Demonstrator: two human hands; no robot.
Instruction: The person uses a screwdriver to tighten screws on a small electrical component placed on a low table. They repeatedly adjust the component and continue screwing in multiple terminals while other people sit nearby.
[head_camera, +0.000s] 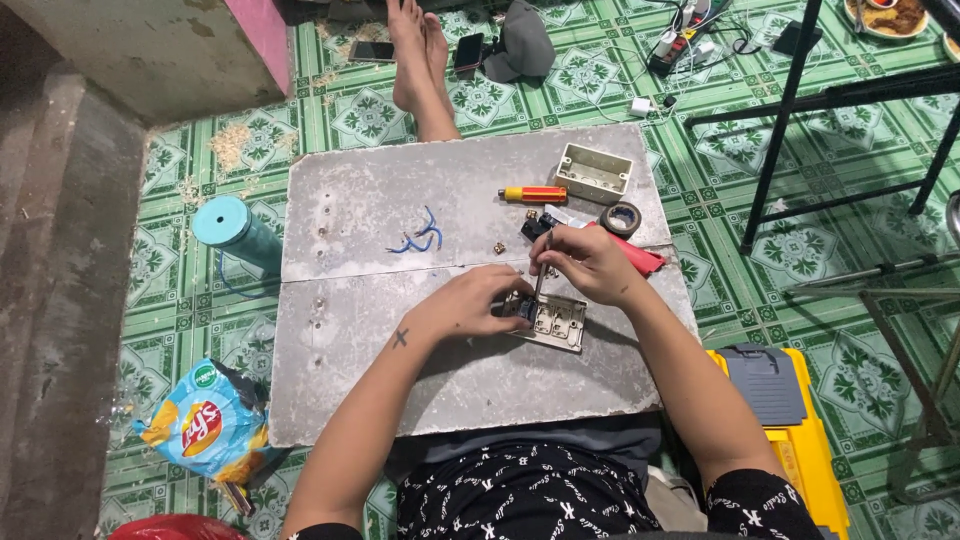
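Note:
My left hand (470, 303) presses down on a beige switch plate (556, 323) that lies on the grey board (360, 350), with its fingers around a small dark part at the plate's left end. My right hand (590, 262) holds a thin screwdriver (541, 274) upright, its tip down at that dark part. Both hands meet over the plate near the board's right middle.
On the board lie blue wire pieces (418, 238), a red-yellow screwdriver (533, 194), a beige wall box (593, 172), a tape roll (621, 217) and a red tool (640, 257). A teal bottle (235, 230), a crisp bag (205, 425), a yellow toolbox (785, 420) and another person's bare feet (420, 55) surround it.

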